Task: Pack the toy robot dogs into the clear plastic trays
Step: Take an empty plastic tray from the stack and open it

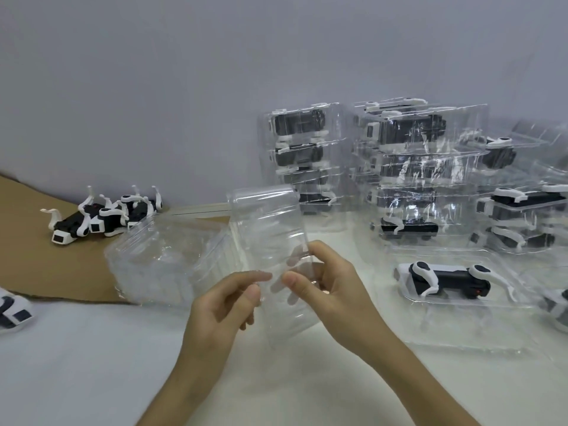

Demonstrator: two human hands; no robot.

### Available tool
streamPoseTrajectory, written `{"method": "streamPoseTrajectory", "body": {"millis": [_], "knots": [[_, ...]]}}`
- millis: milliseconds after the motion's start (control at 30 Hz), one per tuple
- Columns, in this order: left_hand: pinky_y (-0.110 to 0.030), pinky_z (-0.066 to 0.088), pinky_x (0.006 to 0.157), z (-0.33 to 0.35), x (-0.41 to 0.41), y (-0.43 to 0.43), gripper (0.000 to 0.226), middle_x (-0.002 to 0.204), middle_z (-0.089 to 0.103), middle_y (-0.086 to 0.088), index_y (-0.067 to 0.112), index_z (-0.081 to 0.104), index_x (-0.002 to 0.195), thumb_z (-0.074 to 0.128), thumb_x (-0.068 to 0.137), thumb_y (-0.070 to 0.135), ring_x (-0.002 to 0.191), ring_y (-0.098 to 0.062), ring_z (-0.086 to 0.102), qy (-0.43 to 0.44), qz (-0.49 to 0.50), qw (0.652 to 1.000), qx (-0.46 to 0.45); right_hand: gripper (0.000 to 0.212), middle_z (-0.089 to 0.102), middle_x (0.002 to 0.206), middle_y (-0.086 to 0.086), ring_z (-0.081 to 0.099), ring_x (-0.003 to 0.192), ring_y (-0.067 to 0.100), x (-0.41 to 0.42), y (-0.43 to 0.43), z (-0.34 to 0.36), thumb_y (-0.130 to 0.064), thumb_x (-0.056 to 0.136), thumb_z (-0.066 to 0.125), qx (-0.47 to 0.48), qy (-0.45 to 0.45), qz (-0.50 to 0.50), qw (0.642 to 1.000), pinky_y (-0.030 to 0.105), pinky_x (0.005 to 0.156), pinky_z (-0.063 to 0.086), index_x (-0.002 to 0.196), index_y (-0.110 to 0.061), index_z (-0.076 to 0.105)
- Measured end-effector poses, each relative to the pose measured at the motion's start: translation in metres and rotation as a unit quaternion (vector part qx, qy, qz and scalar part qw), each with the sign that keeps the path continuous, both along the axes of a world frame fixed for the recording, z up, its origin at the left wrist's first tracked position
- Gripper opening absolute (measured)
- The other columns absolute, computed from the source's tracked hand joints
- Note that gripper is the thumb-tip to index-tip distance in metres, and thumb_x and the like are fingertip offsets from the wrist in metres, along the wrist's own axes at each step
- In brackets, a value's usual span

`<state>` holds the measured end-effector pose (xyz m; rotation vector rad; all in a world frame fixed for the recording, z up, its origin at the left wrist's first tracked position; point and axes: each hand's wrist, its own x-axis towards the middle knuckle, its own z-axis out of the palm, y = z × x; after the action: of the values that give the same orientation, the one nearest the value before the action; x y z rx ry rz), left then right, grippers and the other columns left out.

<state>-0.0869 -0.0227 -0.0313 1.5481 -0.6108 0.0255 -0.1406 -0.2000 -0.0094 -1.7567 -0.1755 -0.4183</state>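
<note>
I hold an empty clear plastic tray [270, 229] upright above the table in front of me. My left hand [224, 302] pinches its lower left edge and my right hand [325, 290] grips its lower right side, fingers behind the plastic. A black-and-white toy robot dog [442, 279] lies in an open clear tray [461, 330] to the right. Several loose toy dogs [101, 218] lie on brown cardboard at the far left. A stack of empty clear trays [166, 259] rests left of my hands.
Stacks of packed clear trays [393, 167] stand against the grey wall at the back and right. Another toy dog [13, 310] lies at the left edge. Brown cardboard [37, 269] covers the left side of the white table [92, 364].
</note>
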Motion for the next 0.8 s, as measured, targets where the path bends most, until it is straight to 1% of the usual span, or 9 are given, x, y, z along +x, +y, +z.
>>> {"method": "streamPoseTrajectory", "body": {"millis": [100,200,267,333,467,567,667,733,800], "knots": [[-0.019,0.043,0.059,0.001,-0.001,0.0,0.027,0.065,0.053,0.004,0.029,0.078,0.101,0.062,0.085,0.045,0.058,-0.013,0.047,-0.004,0.0,1.0,0.002,0.013,0.077,0.087,-0.005,0.069,0.071,0.015,0.0,0.003,-0.001,-0.028,0.095,0.066,-0.011,0.002,-0.016,1.0,0.014,0.066,0.042,0.1,-0.028,0.054],[-0.016,0.04,0.056,0.002,-0.002,0.0,0.02,0.062,0.052,0.007,0.028,0.079,0.097,0.061,0.088,0.032,0.055,-0.012,0.044,-0.008,0.009,1.0,0.007,0.016,0.076,0.087,-0.006,0.068,0.075,0.014,-0.001,0.004,0.0,-0.026,0.095,0.068,-0.035,0.002,-0.036,0.999,0.012,0.067,0.04,0.1,-0.032,0.054],[-0.017,0.04,0.055,0.002,0.0,0.001,0.014,0.063,0.053,0.006,0.026,0.077,0.087,0.064,0.085,0.03,0.054,-0.012,0.043,-0.004,0.01,1.0,0.007,0.017,0.076,0.087,-0.005,0.068,0.077,0.013,-0.001,0.003,0.001,-0.025,0.094,0.07,-0.038,0.004,-0.037,0.999,0.011,0.068,0.04,0.099,-0.033,0.056],[-0.02,0.04,0.054,0.002,0.003,0.002,0.009,0.068,0.056,-0.004,0.023,0.073,0.074,0.069,0.08,0.028,0.054,-0.013,0.043,0.011,0.009,1.0,-0.007,0.018,0.076,0.088,-0.004,0.069,0.078,0.013,-0.002,0.002,0.002,-0.025,0.093,0.072,-0.038,0.002,-0.037,0.999,0.011,0.069,0.04,0.098,-0.033,0.057],[-0.02,0.039,0.052,0.0,0.006,0.003,0.022,0.064,0.051,0.0,0.022,0.063,0.061,0.079,0.071,0.034,0.054,-0.016,0.041,0.028,0.002,0.999,-0.032,0.018,0.076,0.088,-0.003,0.068,0.078,0.015,-0.002,0.001,0.002,-0.025,0.092,0.073,-0.032,-0.001,-0.04,0.999,0.011,0.069,0.039,0.097,-0.035,0.059],[-0.019,0.04,0.052,-0.003,0.01,0.003,0.028,0.061,0.047,0.003,0.018,0.06,0.062,0.08,0.07,0.035,0.054,-0.017,0.041,0.034,0.004,0.999,-0.04,0.018,0.076,0.087,-0.004,0.068,0.075,0.015,-0.001,-0.001,0.002,-0.027,0.091,0.074,-0.029,-0.005,-0.054,0.998,0.01,0.067,0.039,0.098,-0.036,0.061],[-0.02,0.041,0.054,-0.004,0.013,0.004,0.03,0.06,0.046,-0.002,0.013,0.063,0.066,0.076,0.073,0.039,0.054,-0.018,0.042,0.058,0.003,0.997,-0.059,0.017,0.076,0.086,-0.005,0.068,0.074,0.013,-0.001,-0.005,0.002,-0.029,0.089,0.074,-0.018,-0.018,-0.082,0.996,0.011,0.067,0.04,0.1,-0.036,0.062],[-0.02,0.045,0.055,-0.004,0.016,0.006,0.033,0.065,0.054,-0.004,0.012,0.071,0.072,0.078,0.071,0.045,0.057,-0.017,0.048,0.083,0.001,0.994,-0.072,0.017,0.076,0.084,-0.006,0.069,0.074,0.014,0.0,-0.008,0.002,-0.028,0.09,0.073,-0.006,-0.027,-0.097,0.995,0.017,0.069,0.045,0.101,-0.034,0.063],[-0.02,0.049,0.057,-0.003,0.018,0.009,0.026,0.077,0.066,-0.001,0.015,0.077,0.081,0.077,0.076,0.041,0.063,-0.014,0.056,0.1,-0.005,0.992,-0.082,0.016,0.077,0.083,-0.005,0.07,0.074,0.017,0.001,-0.011,0.001,-0.025,0.092,0.072,0.014,-0.03,-0.106,0.994,0.038,0.075,0.054,0.103,-0.03,0.063]]}}
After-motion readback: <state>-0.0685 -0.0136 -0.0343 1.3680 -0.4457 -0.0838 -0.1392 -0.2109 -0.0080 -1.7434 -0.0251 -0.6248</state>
